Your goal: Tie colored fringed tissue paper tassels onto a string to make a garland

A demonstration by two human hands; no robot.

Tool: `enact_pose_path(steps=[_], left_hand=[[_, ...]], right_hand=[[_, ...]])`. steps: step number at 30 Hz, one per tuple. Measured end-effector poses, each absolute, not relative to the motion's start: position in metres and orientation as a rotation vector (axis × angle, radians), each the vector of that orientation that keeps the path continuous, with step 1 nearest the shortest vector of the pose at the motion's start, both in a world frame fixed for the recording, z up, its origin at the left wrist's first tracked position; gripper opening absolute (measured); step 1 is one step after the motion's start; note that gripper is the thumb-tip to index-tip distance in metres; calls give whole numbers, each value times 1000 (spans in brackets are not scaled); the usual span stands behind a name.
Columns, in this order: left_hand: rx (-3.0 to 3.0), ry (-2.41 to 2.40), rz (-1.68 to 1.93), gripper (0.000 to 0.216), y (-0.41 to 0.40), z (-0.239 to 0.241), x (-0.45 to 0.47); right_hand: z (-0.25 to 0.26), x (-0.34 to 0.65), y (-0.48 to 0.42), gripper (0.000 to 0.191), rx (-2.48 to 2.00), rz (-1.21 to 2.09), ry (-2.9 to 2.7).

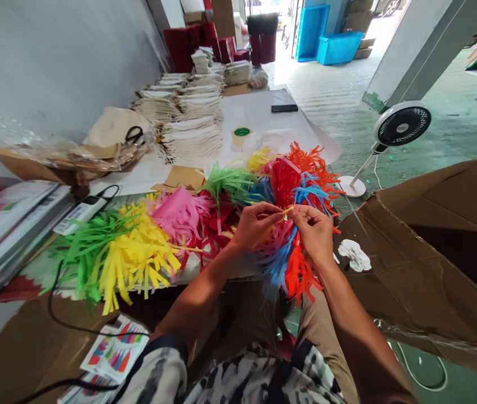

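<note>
My left hand point(254, 223) and my right hand point(315, 231) meet in front of me, both pinching a thin yellow strip point(287, 211) between their fingertips. Blue and orange paper tassels point(289, 266) hang down under my hands over my lap. A long garland of fringed paper tassels lies on the table behind: green point(89, 247), yellow point(137, 258), pink point(179, 213), then green, red, blue and orange point(310, 163) near my hands.
Stacks of pale folded bags point(192, 112), a tape roll point(241, 134), scissors point(134, 134) and a phone point(284, 108) lie further back on the white table. A small fan point(398, 126) stands on the floor at right, beside a large open cardboard box point(432, 247). A power strip point(81, 212) lies at left.
</note>
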State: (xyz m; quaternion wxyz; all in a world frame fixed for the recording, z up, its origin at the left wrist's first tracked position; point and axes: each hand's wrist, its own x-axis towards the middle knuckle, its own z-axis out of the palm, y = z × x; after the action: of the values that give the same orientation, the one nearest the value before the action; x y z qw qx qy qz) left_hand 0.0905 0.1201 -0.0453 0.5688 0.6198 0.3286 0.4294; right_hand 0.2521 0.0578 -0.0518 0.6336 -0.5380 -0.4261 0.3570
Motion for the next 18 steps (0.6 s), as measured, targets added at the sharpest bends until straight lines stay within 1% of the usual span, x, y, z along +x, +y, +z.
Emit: enact_pose_path(steps=[9, 13, 16, 18], left_hand=[[1317, 787, 1140, 27, 117, -58, 94], [1275, 766, 1062, 31, 118, -53, 89], [1390, 787, 1020, 36, 117, -50, 86], [1480, 822, 1040, 36, 116, -50, 86]], right_hand=[[-50, 248, 58, 43, -1233, 872, -1017], [-51, 247, 57, 45, -1258, 848, -1012], [-50, 247, 57, 45, -1256, 843, -986], [-49, 246, 57, 45, -1253, 844, -989]])
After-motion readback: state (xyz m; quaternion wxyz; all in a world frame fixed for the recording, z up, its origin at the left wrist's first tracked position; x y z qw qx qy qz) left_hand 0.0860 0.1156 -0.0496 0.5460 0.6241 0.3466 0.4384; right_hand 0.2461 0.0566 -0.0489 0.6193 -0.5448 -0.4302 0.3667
